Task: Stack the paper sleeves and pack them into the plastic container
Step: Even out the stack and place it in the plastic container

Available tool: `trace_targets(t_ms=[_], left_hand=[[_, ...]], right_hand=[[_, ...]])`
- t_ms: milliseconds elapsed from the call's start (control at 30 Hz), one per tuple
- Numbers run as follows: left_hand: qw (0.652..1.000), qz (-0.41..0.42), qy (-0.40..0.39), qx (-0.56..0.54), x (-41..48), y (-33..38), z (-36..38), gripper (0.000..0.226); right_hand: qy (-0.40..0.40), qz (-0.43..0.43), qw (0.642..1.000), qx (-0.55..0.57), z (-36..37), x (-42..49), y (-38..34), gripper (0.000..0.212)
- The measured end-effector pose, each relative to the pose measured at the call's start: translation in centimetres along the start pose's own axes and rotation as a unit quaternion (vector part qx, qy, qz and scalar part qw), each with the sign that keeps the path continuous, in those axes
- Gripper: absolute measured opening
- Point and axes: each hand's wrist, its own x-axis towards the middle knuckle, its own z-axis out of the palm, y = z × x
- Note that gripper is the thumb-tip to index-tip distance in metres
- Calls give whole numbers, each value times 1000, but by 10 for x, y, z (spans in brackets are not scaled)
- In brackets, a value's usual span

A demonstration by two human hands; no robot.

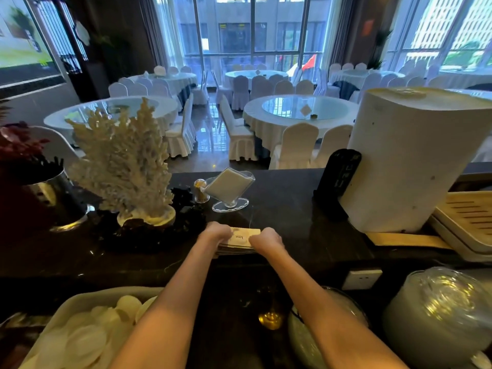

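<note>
Squaring the paper sleeves [243, 239] on the dark counter [287, 222], the left hand [217, 233] and right hand [267, 239] clamp the stack's two ends and should tap its edges flush before lifting it toward the tilted plastic container [230, 187] just behind.

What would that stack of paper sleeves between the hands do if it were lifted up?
The stack of paper sleeves is thin loose layers, so it would probably bend and fan apart unless squeezed. The left hand and right hand press on its two ends, which likely keeps the edges aligned. It looks light, and could slide on the glossy dark counter.
</note>
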Motion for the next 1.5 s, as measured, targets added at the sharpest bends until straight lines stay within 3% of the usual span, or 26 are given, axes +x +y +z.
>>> trace_targets(t_ms=[100,200,300,400,500,600,800,933,1067,1133,1200,1300,1400,1500], left_hand=[[994,-45,-35,-89,6,-12,-4,39],[981,-69,-96,-155,-7,-26,-14,39],[964,-13,-163,-208,-38,-50,-17,33],[944,79,-190,-256,-81,-97,2,31],[936,170,-148,-272,-130,-163,47,48],[943,223,-128,-210,-175,-236,108,47],[957,182,-110,-197,-217,-348,213,51],[959,170,-93,-209,-222,-362,231,60],[945,134,-107,-279,-233,-358,245,61],[949,118,-70,-283,-234,-349,249,64],[957,121,-8,-262,-230,-344,254,43],[964,151,82,-204,-223,-342,259,14],[958,191,104,-188,-216,-343,258,21],[961,173,96,-195,-212,-346,257,31]], right_hand=[[-28,-14,999,39,-3,1,11,31],[-80,-47,988,120,-13,-12,26,31],[-129,-79,958,242,-27,-48,50,29],[-127,-123,948,264,-36,-95,97,36],[-91,-131,965,208,-37,-144,165,45],[-75,-114,975,172,-17,-190,246,54],[-11,-32,980,194,41,-253,354,66],[1,-27,968,249,60,-257,370,68],[9,18,927,376,73,-253,369,62],[66,35,933,352,82,-251,366,54],[133,40,936,323,91,-248,365,38],[159,27,934,319,97,-247,367,27],[157,-12,939,305,95,-248,373,28],[127,-47,958,251,88,-245,376,44]])
